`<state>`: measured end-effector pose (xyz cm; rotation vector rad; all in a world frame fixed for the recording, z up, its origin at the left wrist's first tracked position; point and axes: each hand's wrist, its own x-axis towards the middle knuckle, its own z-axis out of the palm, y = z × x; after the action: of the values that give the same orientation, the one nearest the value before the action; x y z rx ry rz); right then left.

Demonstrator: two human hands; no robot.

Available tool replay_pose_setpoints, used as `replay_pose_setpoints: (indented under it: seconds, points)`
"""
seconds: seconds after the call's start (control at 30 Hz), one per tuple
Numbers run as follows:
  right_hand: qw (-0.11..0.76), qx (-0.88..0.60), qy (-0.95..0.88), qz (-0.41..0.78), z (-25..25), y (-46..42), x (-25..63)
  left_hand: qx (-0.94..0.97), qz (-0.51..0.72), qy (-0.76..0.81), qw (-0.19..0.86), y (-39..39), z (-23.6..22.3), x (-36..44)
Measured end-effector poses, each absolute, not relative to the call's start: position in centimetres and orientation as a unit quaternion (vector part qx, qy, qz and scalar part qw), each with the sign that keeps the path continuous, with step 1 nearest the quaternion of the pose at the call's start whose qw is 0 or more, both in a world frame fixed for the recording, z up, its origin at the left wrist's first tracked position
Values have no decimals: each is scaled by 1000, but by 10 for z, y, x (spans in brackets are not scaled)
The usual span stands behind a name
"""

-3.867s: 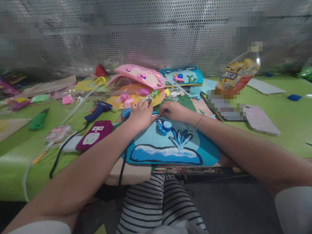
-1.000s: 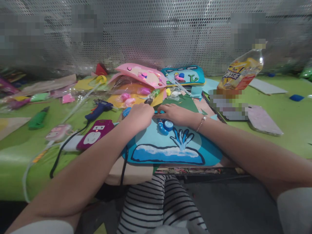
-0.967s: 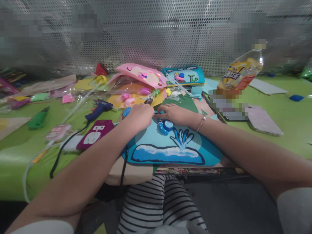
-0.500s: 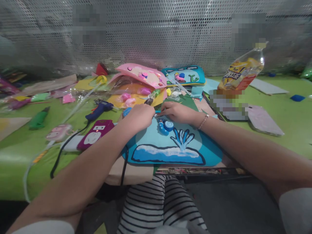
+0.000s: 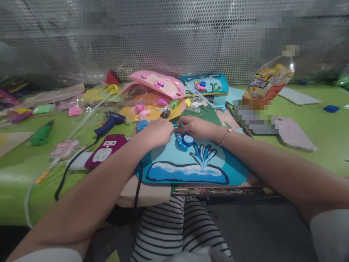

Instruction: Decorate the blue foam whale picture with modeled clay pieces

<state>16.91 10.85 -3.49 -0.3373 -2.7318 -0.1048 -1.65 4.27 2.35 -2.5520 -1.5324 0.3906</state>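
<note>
A blue foam sheet (image 5: pixel 174 154) lies flat in front of me, with a painted blue-and-white pool outlined in black and a splash shape. Stuck near its upper middle is a blue clay snail-like figure (image 5: pixel 183 141) with a pale spiral. My left hand (image 5: pixel 160 131) is closed over the sheet's upper edge, its fingertips mostly hidden. From the other side, my right hand (image 5: pixel 194 127) pinches close to the left fingertips, just above the figure. Whatever sits between the fingers is too small to make out. Blue clay (image 5: pixel 142 126) rests beside my left hand.
Left of the sheet are a blue glue gun (image 5: pixel 110 123), a purple power box (image 5: pixel 107 151) and cords. Behind stand a pink decorated case (image 5: pixel 160 83) and a teal one (image 5: pixel 204 84), with bagged clay lumps in front. A snack bag (image 5: pixel 268 83) and phone (image 5: pixel 296 134) are at right.
Both hands stay at the sheet's upper edge, with only small finger shifts. More of the dark lump behind my left hand shows now. The whole view has slid very slightly.
</note>
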Motion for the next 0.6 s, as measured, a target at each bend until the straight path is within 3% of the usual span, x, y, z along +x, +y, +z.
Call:
replay_pose_setpoints:
  seconds: [0.17,0.6]
  points:
    - [186,-128,-973,-41,-35,107,169,-846,114,-521,12,46,27,-19]
    - [194,-122,-972,-40,-39,112,169,-832,106,-544,1,44,27,-21]
